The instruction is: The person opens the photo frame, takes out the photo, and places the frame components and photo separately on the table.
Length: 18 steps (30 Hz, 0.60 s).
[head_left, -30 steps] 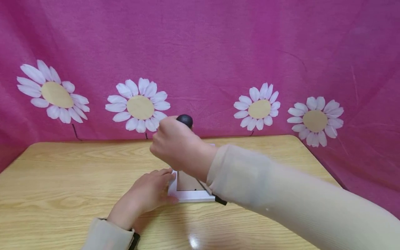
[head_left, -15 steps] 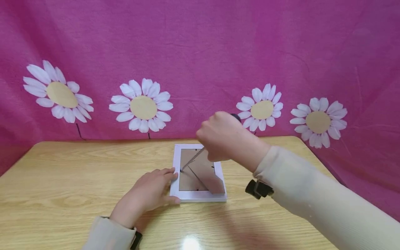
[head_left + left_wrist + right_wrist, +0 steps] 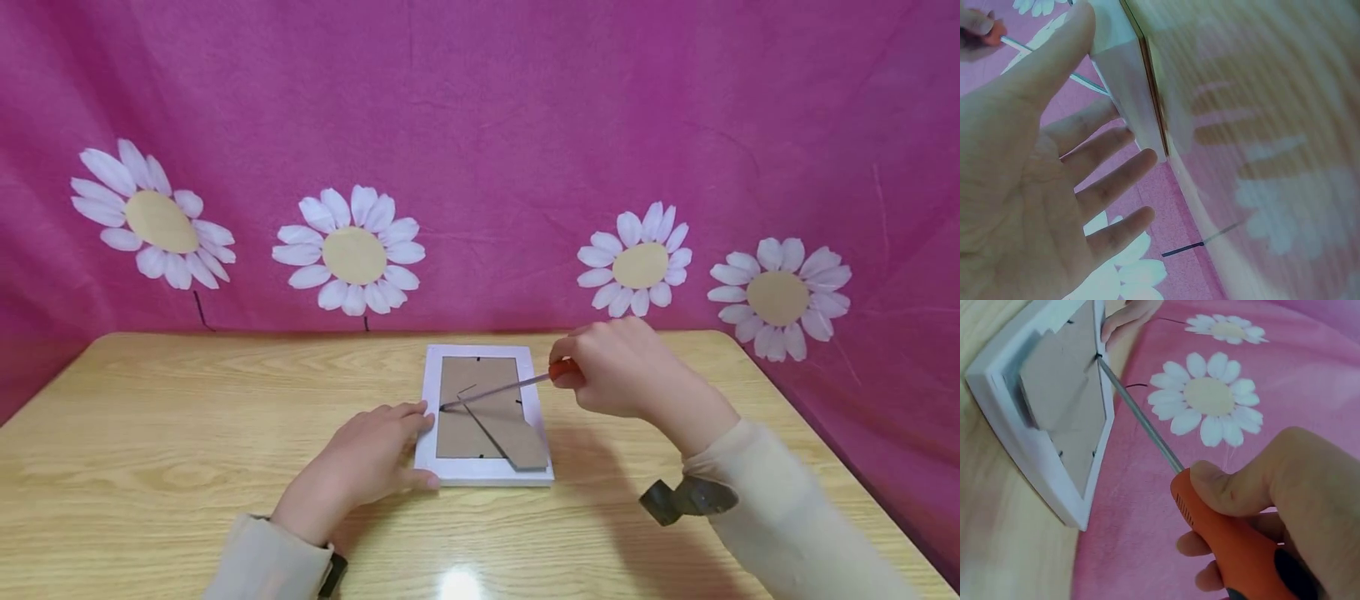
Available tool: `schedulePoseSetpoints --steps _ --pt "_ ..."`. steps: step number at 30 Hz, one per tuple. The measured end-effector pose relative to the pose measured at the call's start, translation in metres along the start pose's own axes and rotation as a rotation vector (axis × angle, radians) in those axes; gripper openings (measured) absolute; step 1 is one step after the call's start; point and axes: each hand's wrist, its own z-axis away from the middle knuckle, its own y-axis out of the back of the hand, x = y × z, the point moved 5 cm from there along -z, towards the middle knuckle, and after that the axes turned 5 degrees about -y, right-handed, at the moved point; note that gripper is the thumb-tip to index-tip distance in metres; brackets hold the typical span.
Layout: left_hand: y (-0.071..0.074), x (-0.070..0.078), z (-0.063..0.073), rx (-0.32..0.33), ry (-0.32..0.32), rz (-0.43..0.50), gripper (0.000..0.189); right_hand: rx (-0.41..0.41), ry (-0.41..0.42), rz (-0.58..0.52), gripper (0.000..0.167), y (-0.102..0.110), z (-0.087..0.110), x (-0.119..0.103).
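Note:
A white picture frame (image 3: 465,472) lies face down on the table, its brown backing board (image 3: 480,375) and angled stand leg (image 3: 521,442) showing. Small black tabs sit along the board's edges. My left hand (image 3: 367,458) rests at the frame's left side, fingertips and thumb touching it; the left wrist view shows these fingers extended and the palm bare. My right hand (image 3: 630,367) grips a screwdriver by its orange and black handle (image 3: 1229,537). The metal shaft (image 3: 1141,419) slants left over the backing, and its tip meets the tab (image 3: 1098,357) at the board's left edge.
The wooden table (image 3: 187,433) stretches out on both sides of the frame. Behind its far edge hangs a pink cloth (image 3: 480,167) printed with white daisies. A dark wrist-worn device (image 3: 686,500) sits on my right sleeve.
My right hand has swung from above the frame out to the right and lower, tilting the screwdriver shaft flatter. The backing has come into view. My left hand stays at the frame's edge.

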Motion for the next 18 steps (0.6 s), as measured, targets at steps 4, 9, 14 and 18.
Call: schedulePoseSetpoints --steps 4,9,14,18 --pt "0.000 0.000 -0.001 -0.006 0.013 0.001 0.075 0.011 -0.043 -0.078 0.014 -0.012 0.011 0.009" --pt "0.000 -0.001 0.000 -0.017 0.032 0.009 0.077 0.028 -0.100 -0.150 0.010 -0.025 0.023 0.017" --pt "-0.002 -0.001 -0.002 -0.018 0.041 0.004 0.075 0.056 -0.141 -0.178 0.007 -0.034 0.036 0.026" --pt "-0.001 -0.001 -0.002 -0.020 0.046 -0.011 0.075 0.070 -0.165 -0.181 0.009 -0.036 0.042 0.033"
